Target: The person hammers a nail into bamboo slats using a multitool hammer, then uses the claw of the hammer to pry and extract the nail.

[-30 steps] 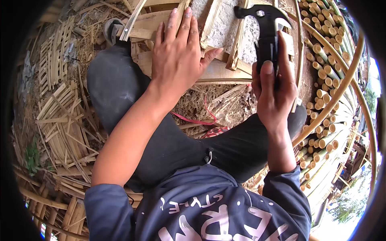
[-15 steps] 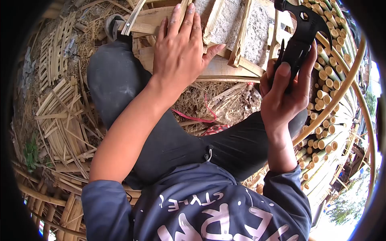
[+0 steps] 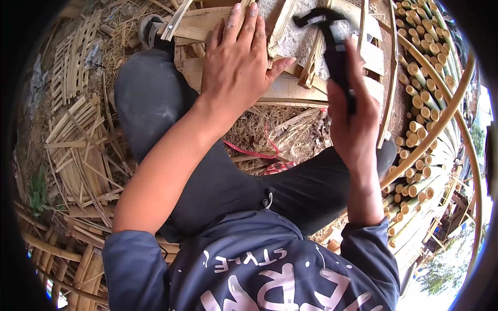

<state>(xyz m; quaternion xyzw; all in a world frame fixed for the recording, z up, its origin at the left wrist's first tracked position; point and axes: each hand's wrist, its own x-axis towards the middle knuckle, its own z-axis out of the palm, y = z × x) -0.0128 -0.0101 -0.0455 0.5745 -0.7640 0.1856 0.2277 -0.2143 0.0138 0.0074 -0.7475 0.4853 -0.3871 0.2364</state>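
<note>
Hands apart. My left hand [image 3: 233,72] is laid flat, palm down, over the wooden frame at the left part of the low plank bench [image 3: 282,93], fingers nearly together and pointing to the far edge, thumb spread to the right. Can't tell how hard it presses; the palm hides whatever is under it.

My right hand [image 3: 355,116] is wrapped round the handle of the black claw hammer [image 3: 338,57], above the bench's right part near the near edge. Head points to the far edge; it's blurred, so can't tell if it touches anything.

Hammer handling, my read: head-heavy, rigid, hard to damage. Best hold is low on the handle, where my hand is; choke up for control, at the cost of swing. Handle surface too dark to judge for slip.

Just right of my left hand, a wooden strip [image 3: 281,28] runs from the near edge toward the far edge, with a second strip [image 3: 313,57] beside it and a pale, rough surface [image 3: 298,41] showing between. Strips look light and stiff, likely to split near the ends, rough edges may splinter. Take them mid-length, flat faces, fingertips off the edges.
</note>
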